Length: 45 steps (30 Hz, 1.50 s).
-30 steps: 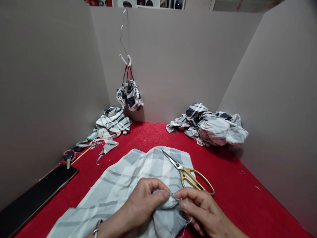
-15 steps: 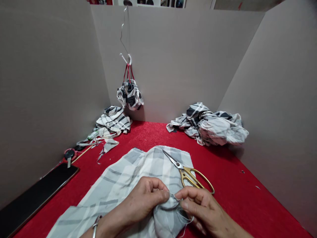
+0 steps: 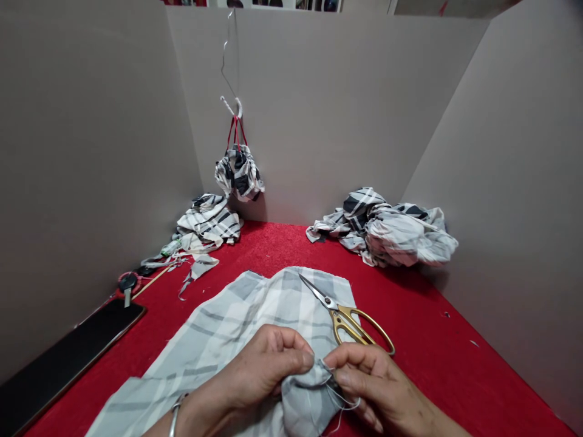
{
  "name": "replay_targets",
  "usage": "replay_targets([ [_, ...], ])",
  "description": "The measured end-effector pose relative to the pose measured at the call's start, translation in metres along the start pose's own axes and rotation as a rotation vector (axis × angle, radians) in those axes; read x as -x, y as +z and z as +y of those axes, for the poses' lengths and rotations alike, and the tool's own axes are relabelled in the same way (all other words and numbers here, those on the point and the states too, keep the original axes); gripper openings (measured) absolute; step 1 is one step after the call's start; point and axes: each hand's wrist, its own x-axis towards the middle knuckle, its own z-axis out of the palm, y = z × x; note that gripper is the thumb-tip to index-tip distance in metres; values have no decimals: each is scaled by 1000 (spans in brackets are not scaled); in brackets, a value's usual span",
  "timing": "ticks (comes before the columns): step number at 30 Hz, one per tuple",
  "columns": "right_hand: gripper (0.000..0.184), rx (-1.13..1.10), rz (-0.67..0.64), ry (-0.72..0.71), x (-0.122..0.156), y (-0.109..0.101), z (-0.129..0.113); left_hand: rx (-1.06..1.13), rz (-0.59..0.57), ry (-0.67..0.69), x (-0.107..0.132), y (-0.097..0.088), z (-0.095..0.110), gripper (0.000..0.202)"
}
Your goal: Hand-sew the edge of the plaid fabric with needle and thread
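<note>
A grey and white plaid cloth [image 3: 255,309] lies spread before me, its near edge gathered up between my hands. My left hand [image 3: 268,367], with a silver bangle at the wrist, pinches the gathered edge between thumb and index finger. Close beside it, my right hand [image 3: 376,382] has thumb and index finger pinched together at the same edge; what sits between those fingertips is hidden. Loose white thread [image 3: 341,400] loops down from the cloth next to the right fingers. Gold-handled scissors [image 3: 344,315] rest on the cloth just beyond my right hand, blades pointing away to the left.
On the red table cover [image 3: 437,340], a plaid cloth bundle [image 3: 392,227] sits back right and plaid scraps [image 3: 209,221] back left. A phone [image 3: 68,358] and a key [image 3: 128,288] lie left. A plaid pouch [image 3: 239,173] hangs on the grey back wall [image 3: 319,109].
My right hand has shifted very slightly to the right, and the thread loops beside it have changed shape. The left hand keeps its pinch; the scissors and cloth lie as before.
</note>
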Motion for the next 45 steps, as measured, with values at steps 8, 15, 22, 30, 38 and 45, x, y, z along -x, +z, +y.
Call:
replay_targets([
  [8,25,-131,-64,-14,-2,1,-2,54,-35,-20,-3,-4,-4,19],
  [15,24,-215,-104,2,-9,-3,13,200,-167,-55,-8,-6,-15,17],
  [22,23,-227,-46,-103,-13,4,16,150,-85,-55,-10,5,-16,16],
  [30,29,-150,-29,-178,-10,5,12,157,-57,0,-6,8,-12,19],
  [38,17,998,185,-645,-2,9,-20,60,-1,120,-7,8,-12,24],
  [45,36,1646,99,-1187,-16,44,-30,4,26,196,-10,11,-19,20],
])
